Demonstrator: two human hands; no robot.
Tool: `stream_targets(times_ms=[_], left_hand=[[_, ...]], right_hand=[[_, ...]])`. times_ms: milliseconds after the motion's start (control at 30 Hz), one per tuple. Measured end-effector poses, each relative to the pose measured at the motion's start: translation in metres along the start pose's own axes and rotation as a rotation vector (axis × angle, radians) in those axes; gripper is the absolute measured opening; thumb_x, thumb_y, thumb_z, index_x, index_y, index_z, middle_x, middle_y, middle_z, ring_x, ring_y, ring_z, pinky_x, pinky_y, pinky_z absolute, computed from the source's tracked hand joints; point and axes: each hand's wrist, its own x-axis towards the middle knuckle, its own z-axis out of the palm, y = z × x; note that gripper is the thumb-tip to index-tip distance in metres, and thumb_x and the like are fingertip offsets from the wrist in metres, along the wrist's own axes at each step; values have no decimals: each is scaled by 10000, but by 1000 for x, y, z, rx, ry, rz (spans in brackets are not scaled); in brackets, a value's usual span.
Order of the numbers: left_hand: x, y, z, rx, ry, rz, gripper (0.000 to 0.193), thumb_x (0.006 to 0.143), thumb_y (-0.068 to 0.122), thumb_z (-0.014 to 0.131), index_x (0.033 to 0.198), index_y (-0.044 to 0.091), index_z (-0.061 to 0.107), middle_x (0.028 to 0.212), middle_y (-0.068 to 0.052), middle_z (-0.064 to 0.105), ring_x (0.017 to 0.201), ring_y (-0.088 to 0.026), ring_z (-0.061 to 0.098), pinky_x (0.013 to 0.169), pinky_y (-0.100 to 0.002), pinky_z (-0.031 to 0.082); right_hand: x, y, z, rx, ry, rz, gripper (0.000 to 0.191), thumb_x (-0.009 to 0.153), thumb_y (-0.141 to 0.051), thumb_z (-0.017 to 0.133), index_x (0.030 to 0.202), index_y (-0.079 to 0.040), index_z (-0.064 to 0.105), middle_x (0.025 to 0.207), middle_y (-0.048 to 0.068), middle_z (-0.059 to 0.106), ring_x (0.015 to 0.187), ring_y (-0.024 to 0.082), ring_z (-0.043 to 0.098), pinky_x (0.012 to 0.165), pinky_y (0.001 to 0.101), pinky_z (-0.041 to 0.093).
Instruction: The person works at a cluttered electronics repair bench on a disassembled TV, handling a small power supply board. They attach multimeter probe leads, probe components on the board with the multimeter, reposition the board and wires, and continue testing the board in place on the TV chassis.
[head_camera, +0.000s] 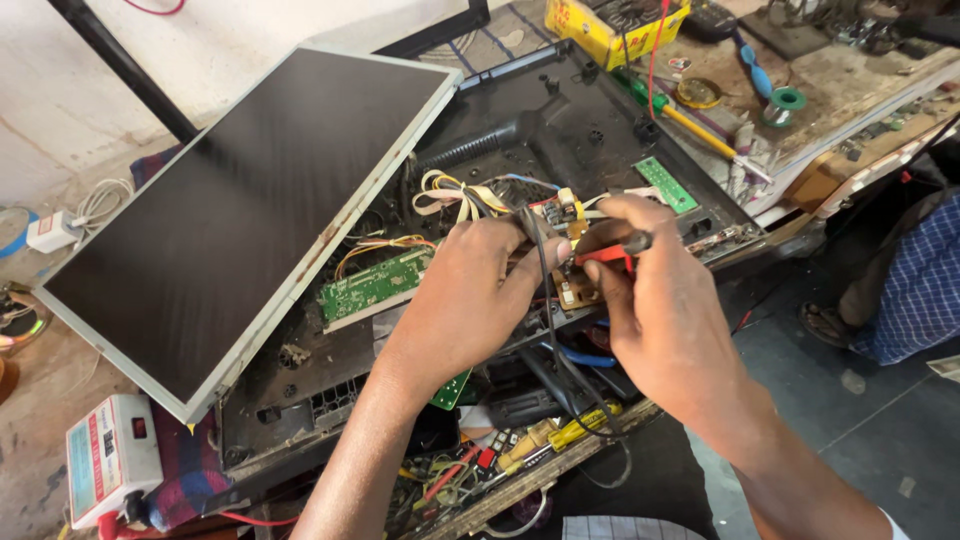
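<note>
Over the brown board (572, 285), our right hand (665, 320) pinches the red probe (606, 254); left hand (470, 300) grips the black probe (530, 228), both tips just beside it.

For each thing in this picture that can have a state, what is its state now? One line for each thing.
Flat display panel: screen dark, lifted off and tilted against the back shell.
Black back shell: open, boards and wires bare.
Green circuit board: exposed, lying in the shell.
Brown circuit board: exposed, under both hands.
Left hand: gripping a black probe lead.
Right hand: pinching a red probe tipped onto the brown board.
</note>
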Motion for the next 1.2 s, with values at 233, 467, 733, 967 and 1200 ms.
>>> stream_targets(times_ms=[233,467,733,967,1200], left_hand=[[0,2,0,11,-11,-44,384,951,260,647,750,-68,651,677,-253,611,688,-443,609,649,-526,437],[1,5,-2,15,-26,-53,365,950,240,646,752,-68,654,672,-255,607,671,-444,598,639,-520,438],[0,6,-2,-16,-24,-34,327,951,222,638,789,-60,668,696,-252,624,673,-441,609,634,-509,450],[-2,0,2,11,-14,-9,353,968,248,641,792,-57,664,726,-246,643,714,-449,619,656,-523,451],[-11,23,-13,-3,44,-31,328,976,265,642,865,-36,707,769,-215,687,729,-390,673,690,-474,500]], right_hand=[[4,-4,-1,-131,-60,-48,581,823,122,630,1360,63,417,1141,283,635,1021,461,625,863,521,481],[4,-3,-2,-156,-68,-102,580,809,123,638,1343,73,416,1210,291,613,1094,463,619,905,513,487],[5,-3,-4,-147,-57,-97,581,804,125,643,1336,60,419,1179,303,623,1060,481,616,874,528,484],[4,1,-4,-97,-79,-47,528,857,105,655,1324,38,419,1049,266,659,985,466,642,809,528,487],[-20,-3,-20,206,150,-32,437,1003,21,667,1363,19,419,1115,196,696,978,281,723,853,340,573]])
